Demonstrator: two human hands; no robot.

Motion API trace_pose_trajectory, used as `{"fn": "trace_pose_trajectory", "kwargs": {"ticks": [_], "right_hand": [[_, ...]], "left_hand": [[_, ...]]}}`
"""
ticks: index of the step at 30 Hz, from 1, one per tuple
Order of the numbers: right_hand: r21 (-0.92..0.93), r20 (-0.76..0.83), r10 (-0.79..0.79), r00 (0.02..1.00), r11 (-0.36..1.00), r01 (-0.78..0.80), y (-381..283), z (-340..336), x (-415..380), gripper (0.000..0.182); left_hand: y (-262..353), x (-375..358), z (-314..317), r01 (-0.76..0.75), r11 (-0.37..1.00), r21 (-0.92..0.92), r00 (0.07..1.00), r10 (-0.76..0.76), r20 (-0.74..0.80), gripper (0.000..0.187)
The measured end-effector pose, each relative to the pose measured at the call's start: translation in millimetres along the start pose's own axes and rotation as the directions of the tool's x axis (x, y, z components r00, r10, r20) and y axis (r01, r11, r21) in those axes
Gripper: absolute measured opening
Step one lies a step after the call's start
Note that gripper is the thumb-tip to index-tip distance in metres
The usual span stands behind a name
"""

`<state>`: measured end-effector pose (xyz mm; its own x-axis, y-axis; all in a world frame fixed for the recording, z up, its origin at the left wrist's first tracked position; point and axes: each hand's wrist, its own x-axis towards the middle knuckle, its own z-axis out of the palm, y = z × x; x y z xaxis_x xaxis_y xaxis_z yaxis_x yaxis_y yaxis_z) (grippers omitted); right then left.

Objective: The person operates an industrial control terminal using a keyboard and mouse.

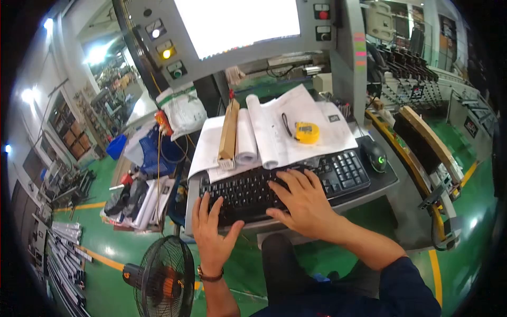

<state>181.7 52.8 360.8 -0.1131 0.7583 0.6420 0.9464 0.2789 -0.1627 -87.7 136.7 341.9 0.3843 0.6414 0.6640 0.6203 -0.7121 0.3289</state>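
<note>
A black keyboard (245, 191) lies on a shelf below a bright monitor (240, 24). Over its left end, my left hand (210, 238) has its fingers spread, fingertips at the keys and thumb apart. Across the middle and right keys rests my right hand (302, 203), fingers stretched out and holding nothing. Right of the keyboard sits a black mouse (374, 154) with a green light. Behind the keys are paper drawings (330, 129), partly rolled, with a yellow tape measure (307, 132) and a long cardboard box (228, 134) on them.
A fan (165, 280) stands at the lower left, near my left forearm. A white bag (182, 112) and a blue crate (157, 150) are left of the shelf. Push buttons (167, 53) flank the monitor. Metal bars (66, 264) lie on the green floor.
</note>
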Motion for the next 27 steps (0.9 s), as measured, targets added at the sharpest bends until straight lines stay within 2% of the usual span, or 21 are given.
{"fn": "trace_pose_trajectory", "kwargs": {"ticks": [11, 15, 19, 24, 27], "right_hand": [[-0.024, -0.028, 0.121, 0.992, 0.992, -0.121, 49, -54, -56, 0.061], [0.007, -0.055, 0.089, 0.995, 0.996, -0.088, 55, -58, -63, 0.051], [0.068, -0.119, 0.069, 0.991, 0.996, -0.061, 61, -55, -67, 0.042], [0.097, -0.238, 0.025, 0.971, 0.995, -0.002, 64, -46, -71, 0.031], [0.118, -0.294, 0.017, 0.956, 0.993, 0.019, 66, -41, -72, 0.029]], "left_hand": [[-2, 17, 14, 0.145, 0.989, 0.003, 0.984, -0.144, -0.103, 0.066], [0, 18, 18, 0.155, 0.987, 0.038, 0.982, -0.150, -0.112, 0.069], [3, 16, 15, 0.179, 0.984, 0.000, 0.979, -0.178, -0.096, 0.071], [1, 15, 18, 0.186, 0.982, -0.017, 0.978, -0.187, -0.094, 0.073], [6, 16, 16, 0.175, 0.984, 0.032, 0.979, -0.171, -0.113, 0.068]]}}
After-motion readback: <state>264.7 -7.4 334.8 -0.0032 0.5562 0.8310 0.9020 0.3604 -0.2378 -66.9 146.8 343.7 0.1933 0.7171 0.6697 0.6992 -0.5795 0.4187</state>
